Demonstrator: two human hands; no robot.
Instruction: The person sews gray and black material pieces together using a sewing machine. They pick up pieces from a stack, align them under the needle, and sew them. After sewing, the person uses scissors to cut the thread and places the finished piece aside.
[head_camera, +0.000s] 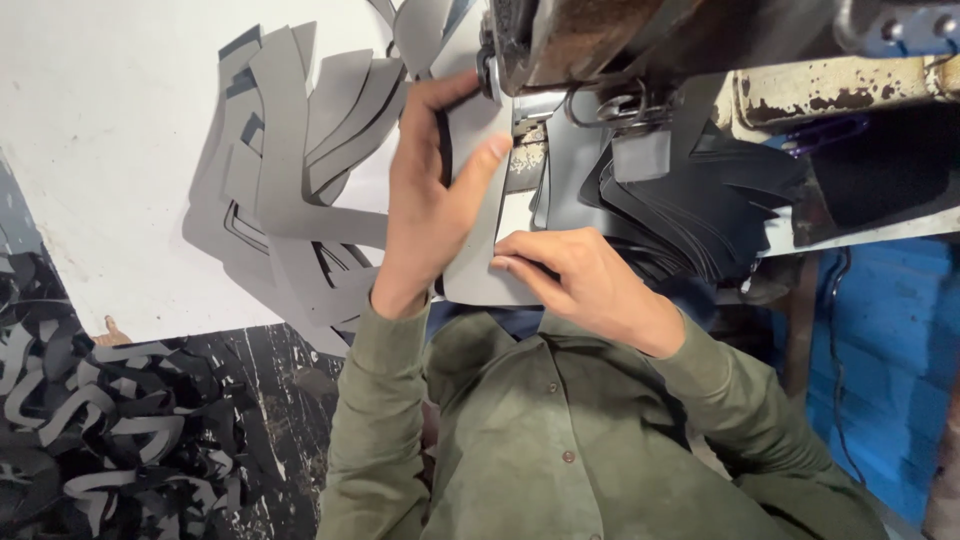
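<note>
A grey curved cut piece of sheet material (470, 255) lies on the white table under the head of a worn, rusty sewing machine (640, 50). My left hand (425, 200) presses on the piece, thumb stretched toward the needle area and fingers curled over a thin black strip (443, 150) along its edge. My right hand (575, 275) pinches the near edge of the same piece, just in front of my olive green shirt. The needle itself is hidden behind the machine head.
A fanned pile of grey cut pieces (290, 170) spreads over the white table (110, 150) to the left. A stack of dark pieces (690, 215) lies right of the machine. Black scraps (110, 430) cover the floor at lower left. A blue wall (890, 350) stands right.
</note>
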